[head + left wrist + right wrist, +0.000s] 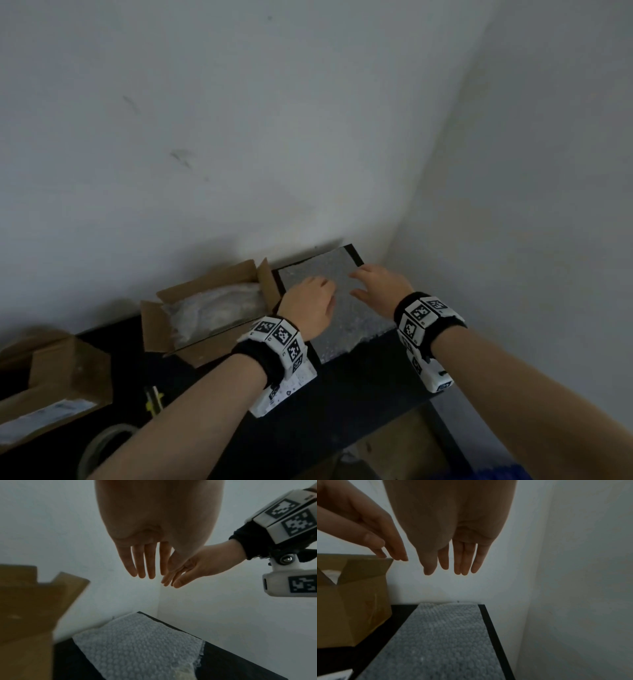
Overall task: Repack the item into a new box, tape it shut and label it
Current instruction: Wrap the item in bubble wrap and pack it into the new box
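A sheet of bubble wrap lies flat on the black table in the corner by the walls. Both hands hover a little above it with straight, relaxed fingers and hold nothing: my left hand over its left part, my right hand over its right part. The left wrist view shows the left hand and the right hand above the bubble wrap. An open cardboard box to the left holds an item wrapped in pale plastic.
Another brown box with a white label sits at the far left. A roll of clear tape and a yellow-and-black cutter lie near the table's front. Walls close in behind and to the right.
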The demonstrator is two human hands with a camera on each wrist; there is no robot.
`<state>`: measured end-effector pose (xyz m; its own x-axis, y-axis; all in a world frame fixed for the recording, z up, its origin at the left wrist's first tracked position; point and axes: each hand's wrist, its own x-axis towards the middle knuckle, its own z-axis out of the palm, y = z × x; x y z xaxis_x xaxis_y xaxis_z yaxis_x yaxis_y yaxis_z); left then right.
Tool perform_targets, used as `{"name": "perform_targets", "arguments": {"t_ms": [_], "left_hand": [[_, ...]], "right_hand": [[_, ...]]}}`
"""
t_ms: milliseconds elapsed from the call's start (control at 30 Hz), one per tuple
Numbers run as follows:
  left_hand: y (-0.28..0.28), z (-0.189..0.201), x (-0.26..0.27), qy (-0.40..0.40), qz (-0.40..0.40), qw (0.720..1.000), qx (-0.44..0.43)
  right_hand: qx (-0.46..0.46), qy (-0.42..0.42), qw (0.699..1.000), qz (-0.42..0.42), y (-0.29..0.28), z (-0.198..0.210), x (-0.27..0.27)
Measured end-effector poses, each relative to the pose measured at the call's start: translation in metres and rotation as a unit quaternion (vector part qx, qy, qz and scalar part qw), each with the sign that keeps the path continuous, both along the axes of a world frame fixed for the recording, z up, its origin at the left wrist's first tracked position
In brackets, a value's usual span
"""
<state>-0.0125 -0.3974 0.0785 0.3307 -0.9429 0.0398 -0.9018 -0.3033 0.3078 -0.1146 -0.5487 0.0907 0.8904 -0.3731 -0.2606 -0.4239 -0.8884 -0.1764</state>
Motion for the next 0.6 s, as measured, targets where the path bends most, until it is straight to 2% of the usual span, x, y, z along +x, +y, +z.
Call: {"name": "perform_targets", "arguments": {"t_ms": [167, 400, 600], "left_hand": [[-0.021, -0.031, -0.018, 0.036, 0.047, 0.995, 0.077], [-0.025, -0.081, -0.011, 0.089, 0.106, 0.972, 0.188], [-0.031, -0.110, -0.002, 0.106, 0.149, 0.963, 0.196]], "right_hand": [[0.049, 0.029, 0.998, 0.027, -0.035, -0.036, -0.009], [0.097, 0.069, 0.989, 0.084, -0.067, -0.093, -0.005], [0.093, 0.059, 0.984, 0.141, -0.081, -0.126, 0.009]]}}
